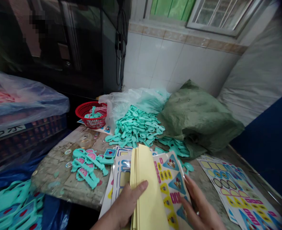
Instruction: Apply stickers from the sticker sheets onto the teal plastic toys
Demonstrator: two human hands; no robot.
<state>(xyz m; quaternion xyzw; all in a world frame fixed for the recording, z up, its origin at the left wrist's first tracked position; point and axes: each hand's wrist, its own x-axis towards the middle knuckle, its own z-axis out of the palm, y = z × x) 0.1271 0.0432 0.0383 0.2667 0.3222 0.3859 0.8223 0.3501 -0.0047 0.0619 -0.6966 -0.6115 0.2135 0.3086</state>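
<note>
1. Spilling across the lower left of the frame, teal plastic pieces lie by blue plastic; above them stands a dark crate draped in clear plastic.
2. A red basket, left of centre, sits at the far edge of the worn surface with some teal pieces inside.
3. Nearer, a small cluster of teal parts with pink discs lies on the surface, well apart from both hands.
4. At lower centre, the left hand grasps the folded yellow sheets, its thumb pressed across their left side.
5. Beyond the sheets, a teal heap spills from a clear bag.
6. The yellow sheets' long axis runs from the bottom edge up toward centre, leaning slightly left. Just right of them, the printed sticker sheet lies between the two hands; its right edge is nearer the right hand.
7. The right hand, blurred, meets that edge, thumb over the printed face; I cannot tell whether it grips.
8. Behind it slumps a green sack; farther right lie more printed sheets.
</note>
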